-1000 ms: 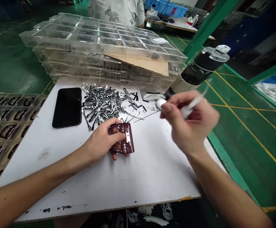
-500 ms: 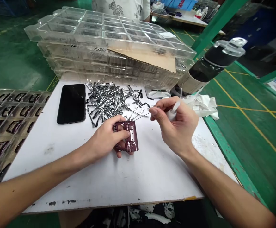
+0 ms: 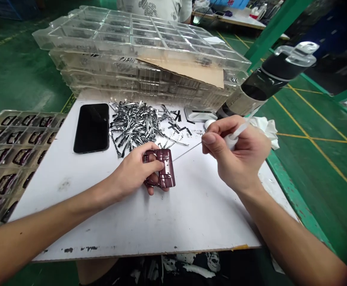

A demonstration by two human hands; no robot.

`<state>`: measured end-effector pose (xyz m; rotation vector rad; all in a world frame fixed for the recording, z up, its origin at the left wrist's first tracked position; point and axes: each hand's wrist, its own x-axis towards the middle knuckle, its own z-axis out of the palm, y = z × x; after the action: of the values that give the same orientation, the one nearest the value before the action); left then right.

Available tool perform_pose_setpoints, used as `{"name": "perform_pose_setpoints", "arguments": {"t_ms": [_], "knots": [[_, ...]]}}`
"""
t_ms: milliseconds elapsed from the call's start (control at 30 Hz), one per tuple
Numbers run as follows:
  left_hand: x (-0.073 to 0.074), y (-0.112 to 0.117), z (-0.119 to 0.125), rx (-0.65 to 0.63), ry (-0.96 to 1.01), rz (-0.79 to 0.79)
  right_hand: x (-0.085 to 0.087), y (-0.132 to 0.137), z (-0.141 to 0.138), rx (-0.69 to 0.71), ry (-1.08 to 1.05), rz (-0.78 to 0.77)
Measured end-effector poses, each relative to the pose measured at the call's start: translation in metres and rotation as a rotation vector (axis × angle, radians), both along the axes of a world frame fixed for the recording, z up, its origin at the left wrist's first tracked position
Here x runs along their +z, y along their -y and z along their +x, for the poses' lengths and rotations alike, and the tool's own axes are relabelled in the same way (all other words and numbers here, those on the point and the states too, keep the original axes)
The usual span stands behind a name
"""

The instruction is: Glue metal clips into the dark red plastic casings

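My left hand (image 3: pixel 139 169) is closed around a glossy dark red plastic part (image 3: pixel 167 171) with a loop-shaped frame on its left side; the thumb presses on its face. To the right, my right hand (image 3: pixel 235 153) pinches a thin metal rod (image 3: pixel 188 152) between thumb and fingertips. The rod's far end lies at the right edge of the red part; whether it touches cannot be made out. Also tucked in the right hand is a small white bottle with a narrow nozzle (image 3: pixel 241 129), mostly hidden by the fingers. Beyond both hands lies a heap of shiny silver strips (image 3: pixel 137 123).
A black phone (image 3: pixel 91 128) lies left of the heap. Stacked clear compartment trays (image 3: pixel 143 51) stand at the back, with cardboard (image 3: pixel 185 72) wedged in. A dark bottle (image 3: pixel 259 83) and white cloth (image 3: pixel 265 129) are at right. Another tray (image 3: pixel 14 151) holds similar frames.
My right hand has moved right with the rod and the white nozzle bottle. The rod's tip has shifted from the red part's upper edge to its right edge. My left hand has barely moved.
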<state>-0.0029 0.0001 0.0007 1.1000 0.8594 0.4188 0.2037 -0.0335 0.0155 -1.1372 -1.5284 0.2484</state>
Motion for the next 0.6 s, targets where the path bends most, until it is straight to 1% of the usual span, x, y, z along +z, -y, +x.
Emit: {"name": "perform_pose_setpoints", "arguments": {"t_ms": [133, 267, 367, 600], "knots": [[-0.0017, 0.0000, -0.0003, 0.008, 0.010, 0.009, -0.0016, 0.0022, 0.0025, 0.170, 0.060, -0.055], [-0.0016, -0.0001, -0.0005, 0.017, -0.001, 0.005, -0.0042, 0.0028, 0.0013, 0.260, 0.140, -0.082], [-0.0017, -0.0006, 0.0003, 0.019, 0.002, 0.005, -0.0048, 0.0025, 0.0008, 0.287, 0.165, -0.075], [-0.0017, -0.0007, 0.0015, 0.016, -0.004, 0.011, -0.0041, 0.0025, 0.0008, 0.280, 0.166, -0.067]]}}
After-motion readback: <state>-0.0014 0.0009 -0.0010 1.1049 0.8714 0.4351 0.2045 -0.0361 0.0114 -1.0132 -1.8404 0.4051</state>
